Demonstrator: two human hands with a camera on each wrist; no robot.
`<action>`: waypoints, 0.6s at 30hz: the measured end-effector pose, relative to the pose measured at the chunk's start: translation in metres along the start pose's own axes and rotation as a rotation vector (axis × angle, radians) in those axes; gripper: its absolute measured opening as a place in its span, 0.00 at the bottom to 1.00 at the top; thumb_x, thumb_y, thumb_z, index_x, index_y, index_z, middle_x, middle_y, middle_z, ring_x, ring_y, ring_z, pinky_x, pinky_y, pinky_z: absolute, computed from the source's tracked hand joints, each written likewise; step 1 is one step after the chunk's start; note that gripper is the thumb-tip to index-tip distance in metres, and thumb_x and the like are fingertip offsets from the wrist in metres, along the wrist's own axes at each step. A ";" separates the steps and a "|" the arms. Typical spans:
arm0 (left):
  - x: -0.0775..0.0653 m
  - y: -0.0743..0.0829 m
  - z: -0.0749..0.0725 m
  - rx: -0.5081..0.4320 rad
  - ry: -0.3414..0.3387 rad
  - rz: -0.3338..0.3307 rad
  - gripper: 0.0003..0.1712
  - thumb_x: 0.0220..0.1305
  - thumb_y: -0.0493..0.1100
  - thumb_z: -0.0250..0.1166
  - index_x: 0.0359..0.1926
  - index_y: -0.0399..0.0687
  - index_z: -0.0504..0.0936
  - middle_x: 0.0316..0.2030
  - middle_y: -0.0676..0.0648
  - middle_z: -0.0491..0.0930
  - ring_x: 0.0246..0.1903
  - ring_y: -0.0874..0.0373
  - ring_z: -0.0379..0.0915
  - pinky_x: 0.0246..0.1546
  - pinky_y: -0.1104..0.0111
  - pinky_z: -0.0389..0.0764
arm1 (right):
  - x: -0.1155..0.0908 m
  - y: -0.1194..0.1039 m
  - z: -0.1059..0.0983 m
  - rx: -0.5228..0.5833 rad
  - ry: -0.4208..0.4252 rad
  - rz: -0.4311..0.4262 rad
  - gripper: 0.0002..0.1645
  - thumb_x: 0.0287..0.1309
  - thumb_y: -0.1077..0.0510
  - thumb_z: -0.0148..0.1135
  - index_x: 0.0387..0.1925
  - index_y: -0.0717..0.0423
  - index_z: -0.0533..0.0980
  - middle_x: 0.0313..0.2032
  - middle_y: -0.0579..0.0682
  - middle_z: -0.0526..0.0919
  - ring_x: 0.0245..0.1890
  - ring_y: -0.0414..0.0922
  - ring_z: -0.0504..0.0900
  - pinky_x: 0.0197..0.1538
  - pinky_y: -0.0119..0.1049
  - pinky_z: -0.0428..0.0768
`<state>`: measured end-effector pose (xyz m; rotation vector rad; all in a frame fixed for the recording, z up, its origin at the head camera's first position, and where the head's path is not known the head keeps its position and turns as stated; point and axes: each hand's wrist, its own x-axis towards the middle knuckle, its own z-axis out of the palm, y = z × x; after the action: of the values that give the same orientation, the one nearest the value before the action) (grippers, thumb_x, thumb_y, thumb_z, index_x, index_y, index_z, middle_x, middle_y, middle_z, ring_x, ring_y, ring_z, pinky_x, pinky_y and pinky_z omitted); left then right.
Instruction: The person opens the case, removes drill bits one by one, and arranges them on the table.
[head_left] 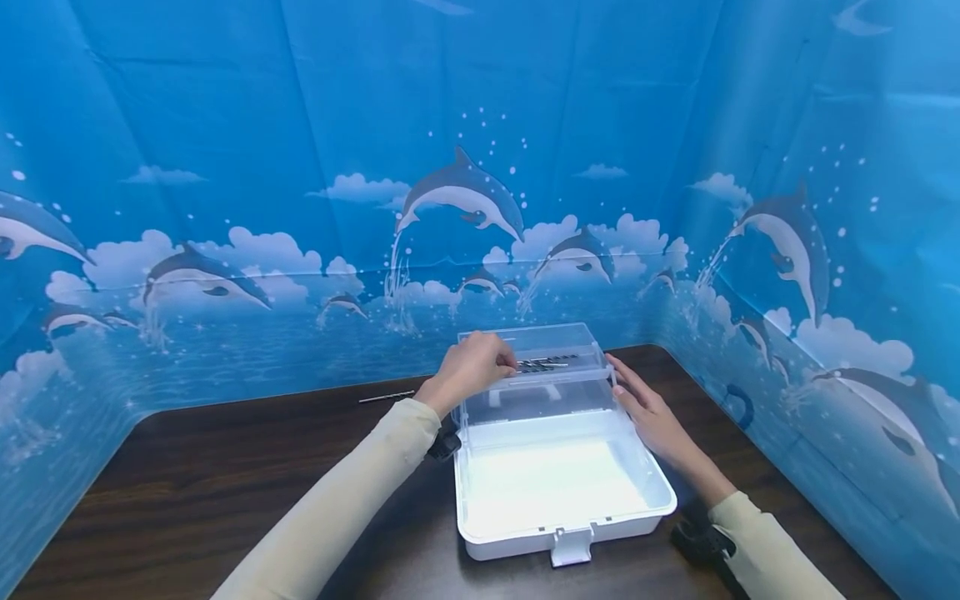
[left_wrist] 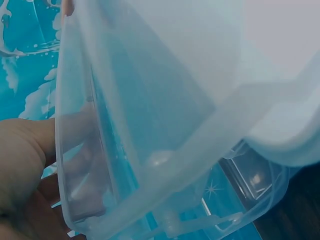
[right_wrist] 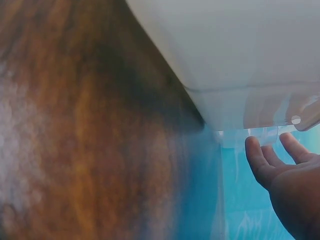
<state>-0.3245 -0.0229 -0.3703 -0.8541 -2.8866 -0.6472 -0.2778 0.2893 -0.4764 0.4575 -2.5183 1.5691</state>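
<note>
A white plastic storage box point(head_left: 570, 546) lies open, its clear lid point(head_left: 525, 337) tipped back. Several metal drill bits point(head_left: 555, 363) lie in the shallow compartment of that lid. My left hand point(head_left: 472, 367) reaches over the lid's left part, and its bent fingers pinch at the end of a drill bit; the fingertips are partly hidden. In the left wrist view, this hand point(left_wrist: 30, 165) shows beside and through clear plastic, with no bit visible. My right hand point(head_left: 652, 412) rests along the lid's right side, fingers fairly straight. The right wrist view shows those fingers point(right_wrist: 257, 157) loosely extended near the box wall.
One more drill bit point(head_left: 386, 397) lies on the dark wooden table point(head_left: 225, 483), left of the box. A latch point(head_left: 572, 546) hangs at the box front. Behind and at both sides of the table hangs a blue dolphin-print curtain point(head_left: 337, 167).
</note>
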 end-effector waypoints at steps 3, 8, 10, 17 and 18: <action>0.000 -0.001 0.000 0.008 0.009 0.010 0.06 0.69 0.44 0.70 0.42 0.54 0.92 0.34 0.57 0.85 0.33 0.64 0.79 0.33 0.65 0.81 | 0.001 0.000 0.000 -0.015 0.003 0.008 0.33 0.81 0.46 0.45 0.80 0.30 0.52 0.77 0.58 0.56 0.74 0.66 0.55 0.60 0.73 0.61; 0.000 -0.003 -0.001 0.058 0.021 0.021 0.05 0.68 0.46 0.71 0.39 0.55 0.92 0.32 0.57 0.85 0.29 0.64 0.78 0.30 0.66 0.80 | 0.001 0.000 0.001 -0.014 0.003 0.010 0.33 0.81 0.45 0.45 0.80 0.30 0.52 0.77 0.57 0.56 0.74 0.65 0.54 0.61 0.74 0.60; 0.000 -0.003 -0.002 0.064 0.022 0.026 0.05 0.67 0.46 0.71 0.39 0.55 0.92 0.31 0.57 0.85 0.28 0.65 0.78 0.30 0.66 0.80 | 0.001 0.000 0.001 -0.010 0.004 0.005 0.33 0.81 0.45 0.45 0.80 0.31 0.52 0.77 0.56 0.56 0.74 0.65 0.54 0.61 0.74 0.59; 0.001 -0.008 -0.003 0.021 0.001 0.046 0.05 0.68 0.45 0.71 0.39 0.54 0.92 0.31 0.58 0.84 0.28 0.66 0.78 0.30 0.67 0.80 | 0.001 -0.001 0.001 -0.002 0.003 -0.008 0.33 0.80 0.45 0.45 0.81 0.31 0.52 0.77 0.56 0.56 0.74 0.65 0.54 0.61 0.73 0.60; 0.001 -0.008 -0.002 0.018 -0.001 0.047 0.04 0.68 0.45 0.71 0.39 0.55 0.92 0.31 0.58 0.84 0.29 0.66 0.78 0.30 0.67 0.80 | 0.000 -0.001 0.001 -0.001 0.003 -0.009 0.33 0.80 0.45 0.45 0.81 0.32 0.52 0.77 0.56 0.56 0.74 0.65 0.54 0.61 0.73 0.60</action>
<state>-0.3302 -0.0295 -0.3713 -0.9169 -2.8591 -0.6157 -0.2778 0.2883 -0.4756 0.4648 -2.5112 1.5638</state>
